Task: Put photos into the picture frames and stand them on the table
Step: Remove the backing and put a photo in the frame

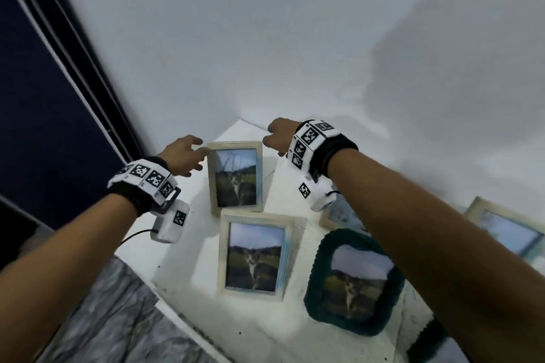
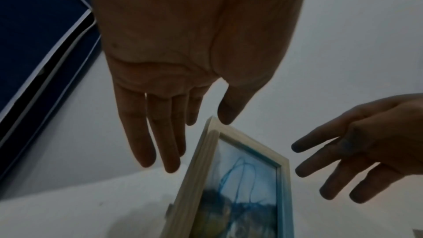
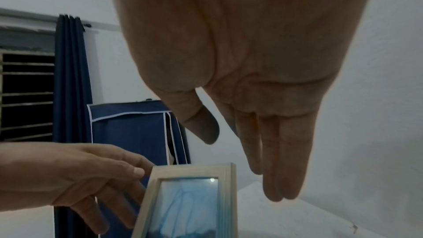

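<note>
Both forearms reach in from the bottom of the head view, over a white table (image 1: 259, 333) where several frames stand. Nearest is a dark green frame (image 1: 312, 289) (knitted, by the look of it), with a pale wooden frame (image 1: 222, 253) to its left, each showing a cat photo. Behind them stands the far wooden frame (image 1: 235, 146), upright near the table's back corner. Flanking its top are the left hand (image 1: 182, 156) and the right hand (image 1: 278, 134), fingers loose and holding nothing; the left fingertips may brush the corner, though blur makes that uncertain.

From the left wrist, the left hand (image 2: 174, 82) hangs with straight fingers, thumb just above the far wooden frame (image 2: 199, 169); the right hand (image 2: 370, 147) is spread beside it.

From the right wrist, the right hand (image 3: 263, 97) hangs relaxed above the far wooden frame (image 3: 190, 169), and the left hand (image 3: 75, 176) sits close to its corner.
</note>
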Demonstrator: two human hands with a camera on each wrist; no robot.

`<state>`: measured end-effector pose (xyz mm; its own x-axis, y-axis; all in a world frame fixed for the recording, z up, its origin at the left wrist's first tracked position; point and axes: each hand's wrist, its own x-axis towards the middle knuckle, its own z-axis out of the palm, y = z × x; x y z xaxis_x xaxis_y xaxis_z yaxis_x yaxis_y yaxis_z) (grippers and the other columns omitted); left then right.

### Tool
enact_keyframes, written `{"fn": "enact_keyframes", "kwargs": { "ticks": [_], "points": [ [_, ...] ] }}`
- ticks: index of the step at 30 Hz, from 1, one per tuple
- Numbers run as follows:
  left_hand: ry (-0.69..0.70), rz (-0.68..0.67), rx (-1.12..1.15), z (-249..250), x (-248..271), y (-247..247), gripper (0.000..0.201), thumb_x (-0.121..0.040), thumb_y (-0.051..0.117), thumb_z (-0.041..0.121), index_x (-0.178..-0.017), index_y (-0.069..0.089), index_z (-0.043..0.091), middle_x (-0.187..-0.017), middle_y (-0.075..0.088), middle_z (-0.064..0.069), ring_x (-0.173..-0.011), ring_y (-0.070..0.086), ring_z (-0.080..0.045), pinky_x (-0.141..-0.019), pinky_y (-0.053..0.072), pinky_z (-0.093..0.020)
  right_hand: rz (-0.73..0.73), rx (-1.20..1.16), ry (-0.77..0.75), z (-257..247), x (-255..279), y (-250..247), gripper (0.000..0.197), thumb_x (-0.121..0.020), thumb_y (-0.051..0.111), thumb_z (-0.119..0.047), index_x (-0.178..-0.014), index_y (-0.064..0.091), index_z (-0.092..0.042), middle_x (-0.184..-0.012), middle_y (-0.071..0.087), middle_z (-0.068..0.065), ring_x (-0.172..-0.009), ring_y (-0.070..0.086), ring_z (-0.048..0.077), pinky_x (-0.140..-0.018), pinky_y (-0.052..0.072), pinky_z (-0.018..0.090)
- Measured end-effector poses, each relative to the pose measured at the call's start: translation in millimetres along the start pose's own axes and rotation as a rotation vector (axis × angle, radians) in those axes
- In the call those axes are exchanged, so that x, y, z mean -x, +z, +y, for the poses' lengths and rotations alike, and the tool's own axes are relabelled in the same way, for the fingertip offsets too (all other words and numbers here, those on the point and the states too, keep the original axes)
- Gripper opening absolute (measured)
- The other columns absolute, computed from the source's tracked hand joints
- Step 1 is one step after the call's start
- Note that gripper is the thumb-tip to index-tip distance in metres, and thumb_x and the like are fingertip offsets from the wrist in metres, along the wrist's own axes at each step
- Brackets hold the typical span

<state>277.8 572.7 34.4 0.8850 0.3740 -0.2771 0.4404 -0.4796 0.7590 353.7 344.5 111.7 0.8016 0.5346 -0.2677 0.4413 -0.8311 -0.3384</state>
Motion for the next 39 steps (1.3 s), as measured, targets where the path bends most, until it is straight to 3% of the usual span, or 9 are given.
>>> {"fn": "enact_keyframes", "kwargs": {
  "ticks": [2,9,13,17,20,23,31,35,39],
  "points": [
    [-0.033,-0.048,0.085,-4.3,0.2,10.0,0.032,-0.099,0.052,0.027,-0.128,0.048,0.014,-0.103,0.067,-0.013,-0.086,0.067,-0.029,-0.073,0.05,-0.036,0.028,0.027,0.031,-2.6,-10.1,8.8,0.029,-0.096,0.047,-0.021,-0.068,0.039,-0.016,-0.07,0.041,-0.001,-0.059,0.039,0.012,-0.052,0.031,0.022],
    [0.11,0.026,-0.063,-3.8,4.0,13.2,0.017,-0.099,0.04,0.017,-0.107,0.055,0.017,-0.098,0.072,-0.013,-0.085,0.071,-0.028,-0.072,0.055,-0.039,0.023,-0.093,0.036,-5.8,-20.2,24.3,0.036,-0.092,0.053,-0.02,-0.064,0.03,-0.023,-0.069,0.033,-0.005,-0.058,0.031,0.01,-0.052,0.027,0.017],
    [0.248,0.124,-0.12,15.2,13.7,2.3,0.016,-0.099,0.042,0.02,-0.095,0.055,0.029,-0.095,0.073,-0.01,-0.081,0.072,-0.024,-0.08,0.055,-0.04,0.047,-0.214,0.016,2.1,-12.7,7.3,0.016,-0.076,0.055,-0.02,-0.071,0.048,-0.007,-0.07,0.049,0.004,-0.066,0.049,0.02,-0.058,0.037,0.026],
    [0.455,0.239,-0.153,67.3,41.4,-7.0,0.023,-0.101,0.042,0.026,-0.118,0.056,0.018,-0.092,0.071,-0.004,-0.081,0.071,-0.023,-0.085,0.055,-0.044,0.283,-0.445,-0.043,16.1,17.8,-27.0,0.046,-0.081,0.056,-0.016,-0.113,0.055,0.017,-0.093,0.062,0.027,-0.08,0.059,0.03,-0.069,0.048,0.041],
    [0.627,0.308,-0.126,113.2,72.8,-6.1,0.027,-0.101,0.04,0.029,-0.121,0.055,0.018,-0.091,0.068,0.0,-0.08,0.071,-0.022,-0.084,0.055,-0.045,0.548,-0.667,-0.093,28.9,59.5,-56.4,0.058,-0.071,0.055,-0.025,-0.106,0.053,0.022,-0.09,0.06,0.034,-0.072,0.048,0.023,-0.068,0.039,0.036],
    [0.771,0.333,-0.045,155.1,114.7,7.8,0.028,-0.101,0.039,0.032,-0.119,0.057,0.02,-0.087,0.066,0.007,-0.076,0.07,-0.017,-0.078,0.056,-0.043,0.713,-0.843,-0.142,42.9,121.1,-75.4,0.04,-0.071,0.055,-0.023,-0.093,0.065,0.008,-0.076,0.059,0.013,-0.069,0.053,0.024,-0.068,0.047,0.038],
    [0.893,0.067,0.283,203.4,252.0,103.0,0.024,-0.103,0.041,0.022,-0.1,0.065,0.018,-0.081,0.065,0.003,-0.069,0.063,-0.015,-0.068,0.057,-0.042,0.664,-1.142,-0.346,112.6,299.5,-36.3,0.047,-0.102,0.039,-0.041,-0.145,0.034,-0.024,-0.138,0.053,0.001,-0.12,0.058,0.018,-0.093,0.053,0.045],
    [0.841,-0.1,0.275,182.6,302.3,168.3,0.027,-0.104,0.042,0.027,-0.108,0.067,0.017,-0.085,0.067,-0.002,-0.074,0.066,-0.024,-0.072,0.057,-0.048,0.72,-1.198,-0.2,152.7,370.7,32.1,0.055,-0.097,0.042,-0.056,-0.147,0.031,-0.034,-0.151,0.039,-0.004,-0.14,0.037,0.022,-0.111,0.031,0.059],
    [0.794,-0.202,0.18,138.4,337.5,233.2,0.029,-0.104,0.043,0.029,-0.113,0.065,0.011,-0.091,0.069,-0.006,-0.084,0.065,-0.022,-0.078,0.055,-0.045,0.77,-1.262,0.008,177.5,429.9,106.7,0.053,-0.094,0.045,-0.061,-0.144,0.034,-0.046,-0.15,0.04,-0.013,-0.14,0.037,0.017,-0.111,0.034,0.05]
  ]
}}
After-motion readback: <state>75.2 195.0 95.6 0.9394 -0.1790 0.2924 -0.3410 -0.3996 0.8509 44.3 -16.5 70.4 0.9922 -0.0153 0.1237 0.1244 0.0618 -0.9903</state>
